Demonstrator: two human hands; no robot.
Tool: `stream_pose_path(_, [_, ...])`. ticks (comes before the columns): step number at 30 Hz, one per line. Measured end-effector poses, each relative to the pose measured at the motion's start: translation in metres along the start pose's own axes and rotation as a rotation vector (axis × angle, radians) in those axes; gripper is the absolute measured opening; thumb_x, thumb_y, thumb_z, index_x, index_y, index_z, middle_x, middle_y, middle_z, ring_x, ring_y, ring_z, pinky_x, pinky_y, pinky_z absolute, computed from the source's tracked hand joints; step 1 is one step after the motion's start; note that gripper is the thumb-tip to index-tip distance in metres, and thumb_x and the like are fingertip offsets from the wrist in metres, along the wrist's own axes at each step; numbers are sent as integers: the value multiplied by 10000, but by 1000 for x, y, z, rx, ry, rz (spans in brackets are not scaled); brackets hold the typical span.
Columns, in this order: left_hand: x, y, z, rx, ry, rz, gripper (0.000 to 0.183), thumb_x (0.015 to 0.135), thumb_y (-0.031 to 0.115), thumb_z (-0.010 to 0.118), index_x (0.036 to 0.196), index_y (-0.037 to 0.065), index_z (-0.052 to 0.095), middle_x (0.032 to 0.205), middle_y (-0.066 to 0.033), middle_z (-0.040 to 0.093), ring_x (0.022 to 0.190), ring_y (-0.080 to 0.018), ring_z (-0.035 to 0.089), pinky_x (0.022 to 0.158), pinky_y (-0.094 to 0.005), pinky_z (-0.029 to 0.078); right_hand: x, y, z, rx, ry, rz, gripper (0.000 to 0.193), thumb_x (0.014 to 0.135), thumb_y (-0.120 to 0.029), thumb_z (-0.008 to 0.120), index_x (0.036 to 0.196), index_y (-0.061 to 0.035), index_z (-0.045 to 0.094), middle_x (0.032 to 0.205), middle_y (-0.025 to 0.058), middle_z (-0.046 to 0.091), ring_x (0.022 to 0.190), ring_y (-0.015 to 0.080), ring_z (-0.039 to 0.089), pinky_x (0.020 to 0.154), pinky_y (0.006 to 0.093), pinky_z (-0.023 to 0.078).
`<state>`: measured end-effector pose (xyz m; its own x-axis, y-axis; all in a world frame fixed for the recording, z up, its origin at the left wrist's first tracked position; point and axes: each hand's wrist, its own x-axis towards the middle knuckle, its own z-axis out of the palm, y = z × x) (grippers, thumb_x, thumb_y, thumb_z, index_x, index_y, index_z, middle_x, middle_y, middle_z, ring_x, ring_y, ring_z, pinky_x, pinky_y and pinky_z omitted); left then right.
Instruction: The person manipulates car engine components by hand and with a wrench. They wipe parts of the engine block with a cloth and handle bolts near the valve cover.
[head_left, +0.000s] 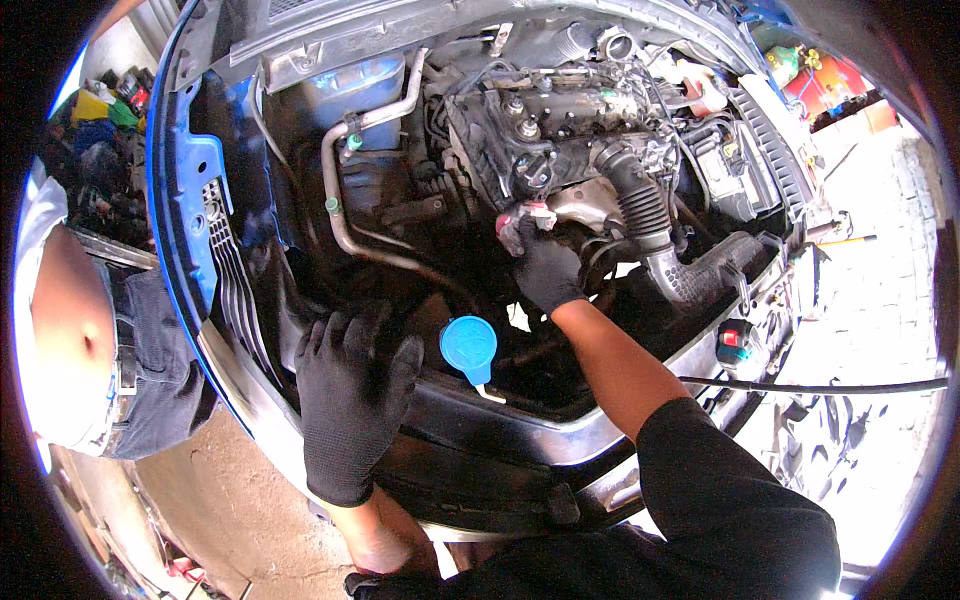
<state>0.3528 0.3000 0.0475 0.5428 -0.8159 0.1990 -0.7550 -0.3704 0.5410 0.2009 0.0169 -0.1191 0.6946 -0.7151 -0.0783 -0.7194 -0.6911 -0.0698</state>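
My right hand (550, 272), in a black glove, reaches into the engine bay and grips a crumpled red-and-white rag (538, 214). The rag is against the front of the engine (560, 110), just below its dark cap (532, 172). My left hand (350, 400), gloved in black too, rests with fingers stretched out on the front left edge of the bay. Between my hands a bright blue fluid cap (468, 343) stands near the front panel. Beside my right hand, a black ribbed air hose (640, 205) runs down from the engine.
A bent metal pipe (335, 180) crosses the bay's left side. The battery (735, 175) sits at the right. A red-and-black tool (738, 343) and a long black rod (820, 386) are by the front right edge. Another person (150, 350) stands at the left.
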Motion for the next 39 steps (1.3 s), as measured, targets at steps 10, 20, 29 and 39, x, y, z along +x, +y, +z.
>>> stream_pose_path(10, [-6, -3, 3, 77, -12, -14, 420, 894, 332, 694, 1199, 49, 642, 1096, -206, 644, 1061, -424, 587, 989, -536, 414, -2, -17, -32, 71, 137, 12, 674, 801, -222, 649, 1439, -93, 474, 773, 189, 701, 725, 425, 691, 658, 538, 555])
stream_pose_path(20, [-3, 1, 4, 30, -12, 22, 301, 892, 283, 692, 1089, 57, 661, 1055, -186, 651, 1032, -424, 584, 958, -527, 427, -12, -24, 0, 113, -144, -235, 438, 854, -203, 607, 1277, -96, 590, 849, 217, 707, 846, 464, 675, 771, 567, 536])
stream_pose_path(29, [1, 0, 6, 93, 24, 113, 333, 884, 295, 699, 1108, 52, 654, 1020, -192, 652, 972, -426, 591, 864, -532, 451, 9, -15, -6, 287, 224, -114, 664, 832, -226, 621, 1476, -154, 473, 789, 220, 690, 724, 437, 674, 638, 583, 505])
stream_pose_path(39, [0, 0, 3, 40, -20, 59, 356, 887, 310, 692, 1118, 43, 645, 1035, -196, 655, 981, -426, 592, 914, -523, 443, 6, -12, -18, 112, 12, 41, 615, 815, -233, 651, 1398, -118, 488, 830, 206, 708, 777, 442, 687, 674, 580, 520])
